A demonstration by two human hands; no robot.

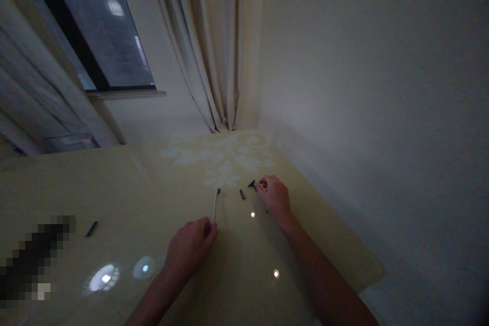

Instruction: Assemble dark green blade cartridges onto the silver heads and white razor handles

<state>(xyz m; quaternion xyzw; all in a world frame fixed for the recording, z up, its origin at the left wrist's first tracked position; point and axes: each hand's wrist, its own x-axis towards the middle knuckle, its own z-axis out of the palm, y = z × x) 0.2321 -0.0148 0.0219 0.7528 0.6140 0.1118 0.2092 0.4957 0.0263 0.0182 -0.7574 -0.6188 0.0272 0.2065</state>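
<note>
My left hand [193, 244] is closed around the lower end of a toothbrush [214, 206] with a thin pale handle and a small dark head, which points away from me. Farther right, my right hand [275, 197] pinches a razor [251, 184]; its dark T-shaped head sticks out to the left of the fingers, and most of the handle is hidden. Between the two hands a short dark green strip [242, 194] lies on the glossy yellowish table [183, 290], touched by neither hand.
Another dark strip [91, 228] lies at the left of the table, near a pixelated dark area [38, 254]. A wall [374, 112] borders the table's right side. Curtains [214, 46] and a window [95, 20] stand behind. Ceiling lights reflect on the tabletop.
</note>
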